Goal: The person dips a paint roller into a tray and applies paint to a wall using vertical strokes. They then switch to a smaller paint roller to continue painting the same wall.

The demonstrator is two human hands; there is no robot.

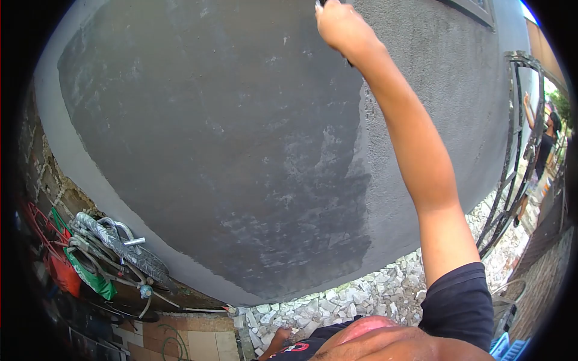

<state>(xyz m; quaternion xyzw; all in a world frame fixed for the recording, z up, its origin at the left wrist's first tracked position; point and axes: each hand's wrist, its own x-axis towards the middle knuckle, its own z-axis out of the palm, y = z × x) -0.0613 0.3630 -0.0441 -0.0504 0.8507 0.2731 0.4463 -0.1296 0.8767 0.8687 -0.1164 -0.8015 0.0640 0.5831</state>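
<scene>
My right hand [348,33] is raised high against the grey wall [198,138], at the top edge of the view. Its fingers are closed round a dark hand tool, of which only small black parts show above and below the fist, so its exact kind is hidden. A smooth, darker coat covers much of the wall, with pale blotches low down. To its right the surface [445,90] is lighter and rougher. Low in the view, what seems to be my left hand [280,336] shows beside my dark shirt; its fingers cannot be made out.
White broken stones [337,304] line the wall's foot. Hoses and a wrapped bundle [123,246] lie at left, by a green and red bag [90,274]. Tiles [205,340] cover the ground below. A black metal frame [512,150] stands at right; beyond it is another person [545,150].
</scene>
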